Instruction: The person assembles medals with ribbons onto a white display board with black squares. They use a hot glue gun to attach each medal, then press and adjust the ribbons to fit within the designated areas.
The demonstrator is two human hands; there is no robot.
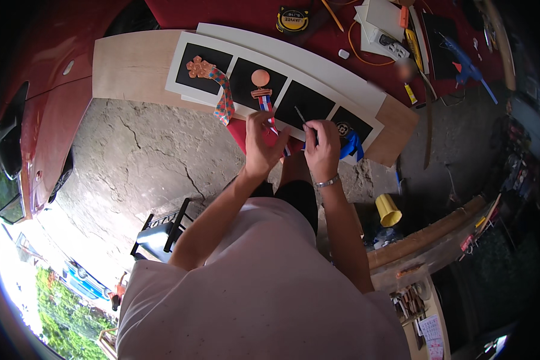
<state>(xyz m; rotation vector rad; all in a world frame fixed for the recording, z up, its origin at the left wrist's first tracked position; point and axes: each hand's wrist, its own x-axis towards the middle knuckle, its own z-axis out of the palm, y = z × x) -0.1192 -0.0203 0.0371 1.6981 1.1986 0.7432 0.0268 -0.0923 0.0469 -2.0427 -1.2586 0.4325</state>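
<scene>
left hand [261,147]: you're pinching the striped ribbon [269,111] just below the round medal [260,78], at the near edge of the white mat [180,60].
right hand [322,150]: closed around a thin tool [300,115], tip pointing up at the third black window [303,103]. Can't tell if it's a knife or a pen.
medal spot: second black window, ribbon trailing off the mat's near edge toward you.
neighbours: cross medal [199,67] in the first window, blue ribbon [351,147] by the last one, near the board's [132,66] right corner.
tip: I'd keep that ribbon taut and flat, work the tool slow, fingers clear of the tip.
</scene>
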